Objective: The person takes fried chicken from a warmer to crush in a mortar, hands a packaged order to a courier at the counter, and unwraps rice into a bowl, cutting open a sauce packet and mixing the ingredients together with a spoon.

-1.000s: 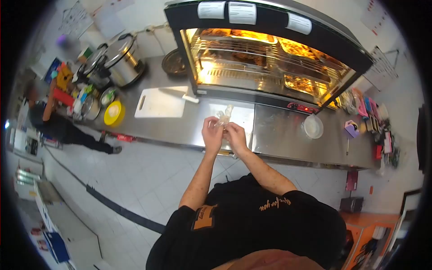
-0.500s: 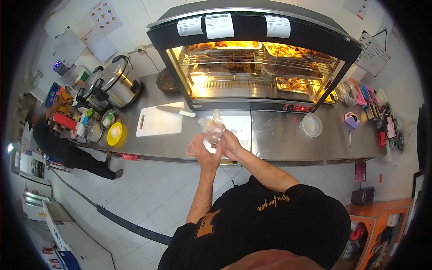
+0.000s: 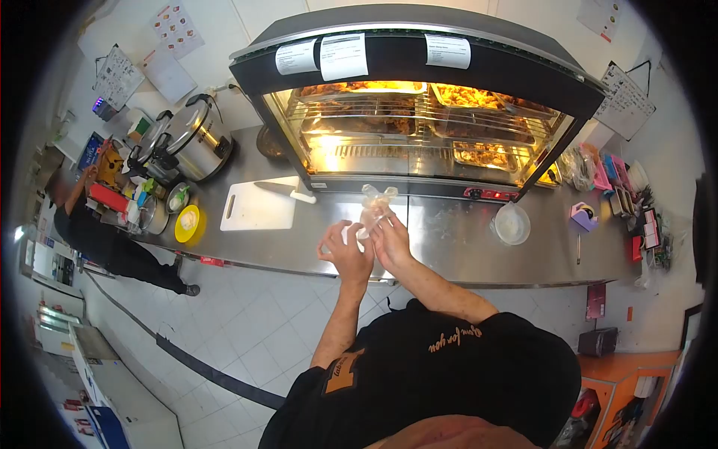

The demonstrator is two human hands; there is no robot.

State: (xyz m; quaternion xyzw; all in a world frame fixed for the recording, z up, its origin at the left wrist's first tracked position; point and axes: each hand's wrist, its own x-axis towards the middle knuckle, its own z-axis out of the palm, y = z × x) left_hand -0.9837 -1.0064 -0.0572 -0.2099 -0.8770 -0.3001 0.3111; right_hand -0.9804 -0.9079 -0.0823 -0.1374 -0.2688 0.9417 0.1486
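Observation:
My right hand [image 3: 390, 241] grips a crumpled clear plastic bag [image 3: 378, 202], whose loose upper end sticks up past the fingertips. Close beside it, my left hand [image 3: 348, 251] pinches the bag's whitish lower part on its inner side, with the other fingers crooked and fanned out to the left. Both hands are held over the front of the steel counter [image 3: 456, 254]. Left of them lies a white cutting board [image 3: 254, 209], with a white-handled knife [image 3: 299, 196] across its upper right corner.
A lit food warmer [image 3: 419, 142] with trays of food stands behind the hands. A clear round tub [image 3: 511, 224] and tape dispenser [image 3: 583, 215] sit right. Leftward are a yellow bowl [image 3: 190, 223] and steel cookers [image 3: 198, 138]. Another person [image 3: 105, 232] works at the far left.
My hands and the plastic bag have shifted slightly; the bag has moved right, nearer the right fingertips. My left fingers are more curled and spread. The view has turned a little.

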